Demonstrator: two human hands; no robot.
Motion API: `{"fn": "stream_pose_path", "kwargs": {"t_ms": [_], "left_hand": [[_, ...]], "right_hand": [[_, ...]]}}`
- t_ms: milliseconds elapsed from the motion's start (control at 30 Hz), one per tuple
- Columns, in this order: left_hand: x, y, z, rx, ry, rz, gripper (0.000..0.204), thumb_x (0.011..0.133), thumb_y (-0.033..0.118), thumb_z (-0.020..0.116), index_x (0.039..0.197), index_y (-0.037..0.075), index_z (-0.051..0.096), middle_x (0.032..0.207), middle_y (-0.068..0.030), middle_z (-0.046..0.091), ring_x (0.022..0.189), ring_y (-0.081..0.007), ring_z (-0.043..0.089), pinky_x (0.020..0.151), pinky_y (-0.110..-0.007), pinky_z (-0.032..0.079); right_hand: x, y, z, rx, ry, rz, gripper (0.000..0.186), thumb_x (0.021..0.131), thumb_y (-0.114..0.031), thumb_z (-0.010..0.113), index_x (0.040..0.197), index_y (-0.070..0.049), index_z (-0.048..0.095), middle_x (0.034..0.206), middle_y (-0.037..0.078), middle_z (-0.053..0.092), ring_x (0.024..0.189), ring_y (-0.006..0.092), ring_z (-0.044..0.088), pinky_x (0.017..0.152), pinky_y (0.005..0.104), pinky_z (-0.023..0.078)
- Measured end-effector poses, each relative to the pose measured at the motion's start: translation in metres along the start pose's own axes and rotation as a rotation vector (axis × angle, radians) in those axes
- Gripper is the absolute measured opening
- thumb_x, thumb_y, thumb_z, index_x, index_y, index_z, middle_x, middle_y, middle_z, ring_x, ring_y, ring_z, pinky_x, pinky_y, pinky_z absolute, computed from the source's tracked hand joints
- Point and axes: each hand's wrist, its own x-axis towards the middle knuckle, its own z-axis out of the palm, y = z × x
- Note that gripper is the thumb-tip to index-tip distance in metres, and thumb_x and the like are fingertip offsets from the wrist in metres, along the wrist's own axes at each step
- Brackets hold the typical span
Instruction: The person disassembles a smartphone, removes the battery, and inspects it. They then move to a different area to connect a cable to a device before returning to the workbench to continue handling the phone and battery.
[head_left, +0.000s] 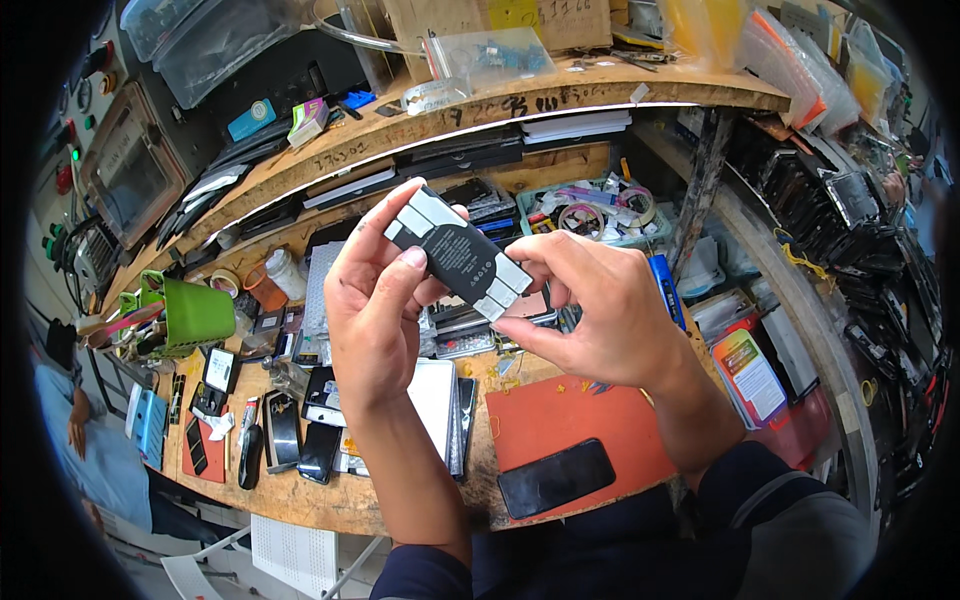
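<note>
Both hands are raised over the workbench around a flat black phone battery [460,255] with pale strips at both ends and small print in its middle. My left hand [378,300] grips its upper left part, the thumb lying on the face and the fingers behind. At the lower right end, my right hand [590,310] pinches the battery's edge by the pale strips between thumb and fingers. Whether a strip is lifted there is too small to tell. Below, a dark phone [557,478] lies on an orange-red mat [610,425] at the bench's front edge.
A green basket [198,312] of tools stands at the left, near several phones and parts. Behind the hands sits a pale green tray [655,230] of tape rolls. A wooden shelf [480,105] crosses above. Stacked dark parts [850,220] fill the right. Another person [90,440] is at far left.
</note>
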Motion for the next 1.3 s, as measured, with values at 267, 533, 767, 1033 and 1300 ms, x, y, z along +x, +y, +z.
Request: {"fn": "stream_pose_path", "kwargs": {"t_ms": [267,533,767,1033,1300], "left_hand": [[0.001,-0.003,-0.001,-0.008,-0.018,-0.016,0.055,0.099,0.0,0.056,0.153,-0.008,0.049,0.131,-0.0274,0.07,0.11,-0.0239,0.075,0.087,-0.032,0.064],[0.002,-0.007,0.001,-0.035,0.003,-0.004,0.055,0.098,-0.001,0.055,0.152,-0.007,0.05,0.13,-0.0256,0.07,0.109,-0.0225,0.075,0.086,-0.03,0.064],[0.001,-0.007,0.001,-0.016,0.007,0.004,0.05,0.1,0.0,0.055,0.149,-0.008,0.053,0.126,-0.0229,0.072,0.104,-0.0192,0.074,0.08,-0.026,0.062],[0.002,-0.009,0.004,-0.006,0.049,0.02,0.047,0.101,0.0,0.058,0.147,-0.009,0.055,0.121,-0.0213,0.074,0.096,-0.0129,0.071,0.071,-0.021,0.054],[-0.001,-0.007,0.005,0.019,0.091,0.025,0.045,0.101,0.0,0.058,0.145,-0.008,0.058,0.115,-0.019,0.076,0.09,-0.0106,0.071,0.069,-0.02,0.053]], "right_hand": [[-0.001,-0.002,-0.002,-0.009,0.009,-0.01,0.055,0.073,-0.018,0.096,0.119,-0.005,0.069,0.085,0.005,0.069,0.064,0.0175,0.062,0.06,0.0303,0.052],[0.0,0.002,-0.001,-0.022,-0.01,-0.026,0.05,0.075,-0.018,0.093,0.115,-0.005,0.067,0.087,0.008,0.07,0.068,0.0216,0.067,0.061,0.0333,0.054],[0.0,-0.002,-0.004,-0.044,-0.048,-0.022,0.046,0.079,-0.021,0.09,0.112,-0.005,0.063,0.088,0.01,0.068,0.077,0.0283,0.072,0.064,0.0395,0.057],[0.0,-0.001,-0.003,-0.052,-0.063,-0.02,0.047,0.079,-0.022,0.091,0.113,-0.006,0.063,0.089,0.01,0.068,0.078,0.0285,0.072,0.065,0.0398,0.057],[-0.002,0.0,0.002,-0.047,-0.02,-0.052,0.05,0.075,-0.018,0.094,0.115,-0.005,0.067,0.088,0.007,0.071,0.069,0.022,0.069,0.061,0.0343,0.055]]}}
